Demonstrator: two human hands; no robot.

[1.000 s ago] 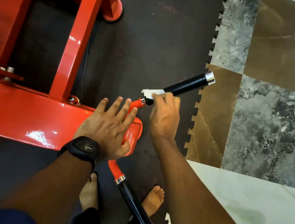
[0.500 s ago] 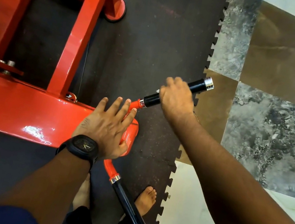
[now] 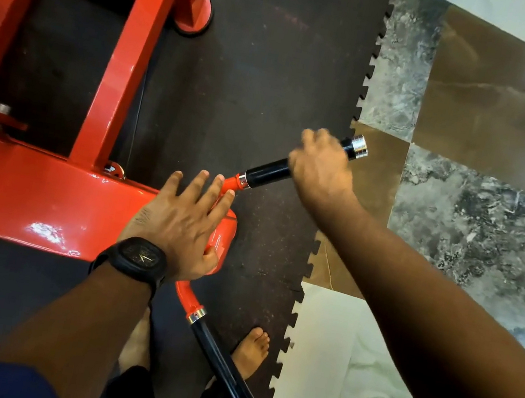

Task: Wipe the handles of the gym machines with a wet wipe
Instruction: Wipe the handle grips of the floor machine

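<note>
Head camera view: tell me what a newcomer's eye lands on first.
The glossy red machine frame fills the left side. At centre the right hand wraps the upper black handle near its chrome tip, while the left hand, wearing a black watch, rests flat on the frame's end. Marble tiles lie to the right.

— How many handles?
— 2, both glossy black grips on red curved stems [image 3: 185, 297].
— The far handle [image 3: 267, 172]?
— It tilts up to the right and its chrome end cap [image 3: 358, 147] shows. The right hand [image 3: 323, 170] wraps its outer half.
— The near handle [image 3: 225, 373]?
— It slants down to the right, untouched.
</note>
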